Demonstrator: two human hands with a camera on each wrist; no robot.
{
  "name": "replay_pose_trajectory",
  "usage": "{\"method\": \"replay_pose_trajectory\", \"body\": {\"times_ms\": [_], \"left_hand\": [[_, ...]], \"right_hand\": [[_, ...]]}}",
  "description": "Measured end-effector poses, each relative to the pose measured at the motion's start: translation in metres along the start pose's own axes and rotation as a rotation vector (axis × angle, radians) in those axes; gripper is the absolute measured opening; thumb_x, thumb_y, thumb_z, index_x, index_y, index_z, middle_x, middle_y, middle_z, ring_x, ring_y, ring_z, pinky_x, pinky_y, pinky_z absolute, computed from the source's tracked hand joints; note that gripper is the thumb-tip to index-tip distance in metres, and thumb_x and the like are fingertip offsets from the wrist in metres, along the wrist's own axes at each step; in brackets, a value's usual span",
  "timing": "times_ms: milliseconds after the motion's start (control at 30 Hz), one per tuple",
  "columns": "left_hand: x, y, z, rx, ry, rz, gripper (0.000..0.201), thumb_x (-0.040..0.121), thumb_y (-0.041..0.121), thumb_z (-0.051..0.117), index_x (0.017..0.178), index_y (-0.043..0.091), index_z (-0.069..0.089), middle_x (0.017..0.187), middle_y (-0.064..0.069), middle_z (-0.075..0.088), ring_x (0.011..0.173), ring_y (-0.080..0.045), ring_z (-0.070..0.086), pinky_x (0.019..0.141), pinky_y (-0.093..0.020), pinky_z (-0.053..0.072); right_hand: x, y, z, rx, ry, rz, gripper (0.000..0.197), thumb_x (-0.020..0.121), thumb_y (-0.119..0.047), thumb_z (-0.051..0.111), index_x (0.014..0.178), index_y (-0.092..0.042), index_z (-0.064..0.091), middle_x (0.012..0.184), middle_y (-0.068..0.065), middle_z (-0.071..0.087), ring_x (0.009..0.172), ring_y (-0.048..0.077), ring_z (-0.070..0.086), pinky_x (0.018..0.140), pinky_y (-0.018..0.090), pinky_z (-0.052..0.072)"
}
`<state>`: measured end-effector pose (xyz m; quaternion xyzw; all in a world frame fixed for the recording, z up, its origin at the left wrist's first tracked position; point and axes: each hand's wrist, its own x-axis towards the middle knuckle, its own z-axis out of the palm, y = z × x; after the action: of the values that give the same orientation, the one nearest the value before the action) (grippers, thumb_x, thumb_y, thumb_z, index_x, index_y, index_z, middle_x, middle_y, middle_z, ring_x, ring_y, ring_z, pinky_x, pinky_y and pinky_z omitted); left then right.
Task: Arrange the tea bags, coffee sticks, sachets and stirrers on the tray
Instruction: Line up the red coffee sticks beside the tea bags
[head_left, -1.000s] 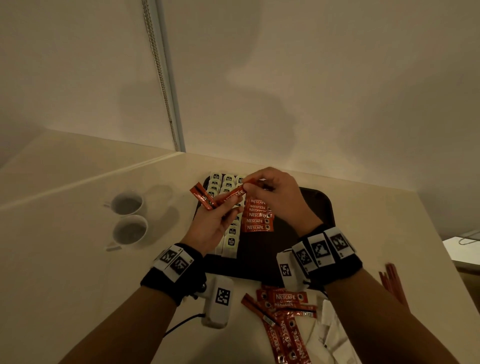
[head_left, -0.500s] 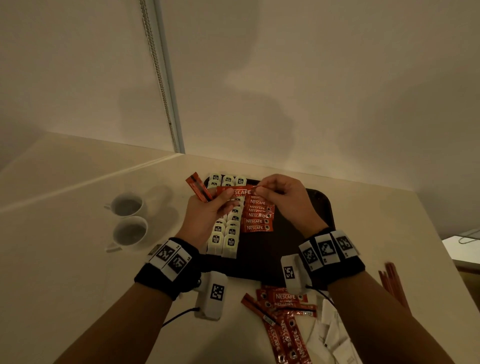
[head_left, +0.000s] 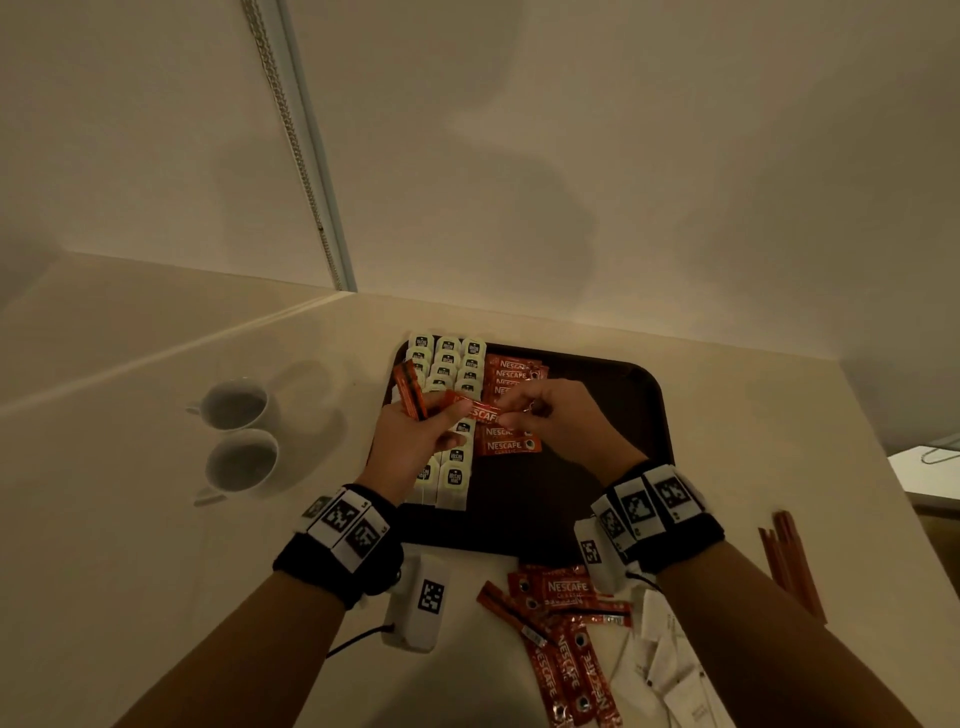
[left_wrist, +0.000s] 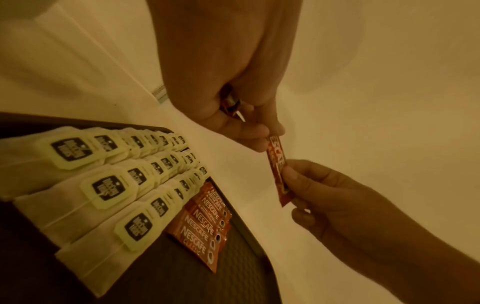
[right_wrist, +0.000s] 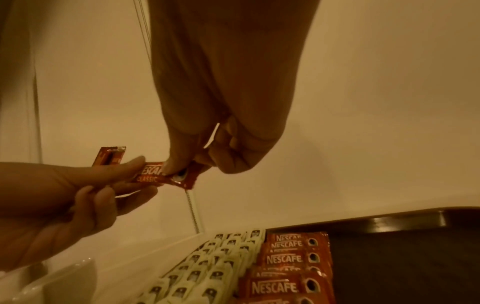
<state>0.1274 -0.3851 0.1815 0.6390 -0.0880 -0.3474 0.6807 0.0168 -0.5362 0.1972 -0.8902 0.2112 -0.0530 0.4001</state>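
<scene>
A dark tray (head_left: 623, 415) carries three rows of tea bags (head_left: 447, 358) and, beside them, a column of red coffee sticks (head_left: 511, 447). Above these, both hands hold one coffee stick (head_left: 480, 410) level between them. My left hand (head_left: 457, 415) pinches its left end and also grips spare sticks (head_left: 410, 387) that poke up from the fist. My right hand (head_left: 511, 415) pinches the right end. The left wrist view shows the stick (left_wrist: 276, 164) between both pinches. In the right wrist view the held stick (right_wrist: 153, 174) hangs above the tea bags (right_wrist: 207, 273).
Loose coffee sticks (head_left: 561, 623) and white sachets (head_left: 670, 665) lie on the table in front of the tray. Red stirrers (head_left: 789, 561) lie at the right. Two white cups (head_left: 236, 402) stand left of the tray. A wall runs behind.
Both hands have come nearer to me over the tray with the stick between them. The far end of the coffee stick column is uncovered now.
</scene>
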Motion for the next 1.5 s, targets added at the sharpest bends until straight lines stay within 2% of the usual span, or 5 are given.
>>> {"method": "replay_pose_trajectory", "body": {"times_ms": [267, 633, 933, 1333, 1500], "left_hand": [[0.008, 0.006, -0.041, 0.021, 0.159, 0.018, 0.022, 0.088, 0.022, 0.063, 0.103, 0.006, 0.068, 0.079, -0.004, 0.066, 0.047, -0.007, 0.058, 0.046, -0.014, 0.044], [0.009, 0.001, -0.047, -0.032, 0.165, 0.017, 0.02, 0.089, 0.02, 0.062, 0.098, 0.003, 0.067, 0.072, -0.005, 0.064, 0.046, -0.009, 0.057, 0.046, -0.016, 0.045], [0.012, 0.002, -0.047, -0.027, 0.161, 0.024, 0.019, 0.087, 0.021, 0.064, 0.097, 0.006, 0.068, 0.071, -0.003, 0.065, 0.047, -0.009, 0.057, 0.046, -0.016, 0.044], [0.011, 0.004, -0.047, -0.013, 0.148, 0.024, 0.016, 0.088, 0.02, 0.063, 0.097, 0.007, 0.068, 0.072, -0.004, 0.063, 0.047, -0.009, 0.056, 0.047, -0.016, 0.044], [0.01, 0.004, -0.047, -0.012, 0.153, 0.027, 0.016, 0.088, 0.021, 0.063, 0.096, 0.008, 0.068, 0.073, -0.004, 0.064, 0.047, -0.009, 0.057, 0.047, -0.016, 0.044]], "right_hand": [[0.005, 0.063, 0.027, -0.252, -0.168, 0.283, 0.024, 0.088, -0.021, 0.063, 0.112, -0.018, 0.063, 0.119, 0.0, 0.061, 0.111, 0.016, 0.056, 0.102, 0.035, 0.042], [0.009, 0.076, 0.042, -0.35, -0.179, 0.364, 0.035, 0.09, -0.027, 0.06, 0.123, -0.022, 0.055, 0.124, 0.002, 0.056, 0.113, 0.021, 0.055, 0.098, 0.037, 0.045], [0.018, 0.074, 0.042, -0.342, -0.147, 0.334, 0.023, 0.086, -0.03, 0.063, 0.106, -0.02, 0.057, 0.115, 0.001, 0.057, 0.103, 0.016, 0.056, 0.093, 0.036, 0.048], [0.013, 0.076, 0.052, -0.359, -0.118, 0.253, 0.041, 0.081, -0.037, 0.068, 0.116, -0.021, 0.053, 0.122, -0.003, 0.052, 0.11, 0.016, 0.053, 0.094, 0.036, 0.046], [0.012, 0.077, 0.059, -0.369, -0.094, 0.241, 0.031, 0.084, -0.033, 0.065, 0.11, -0.022, 0.054, 0.117, -0.003, 0.053, 0.105, 0.016, 0.053, 0.09, 0.035, 0.048]]}}
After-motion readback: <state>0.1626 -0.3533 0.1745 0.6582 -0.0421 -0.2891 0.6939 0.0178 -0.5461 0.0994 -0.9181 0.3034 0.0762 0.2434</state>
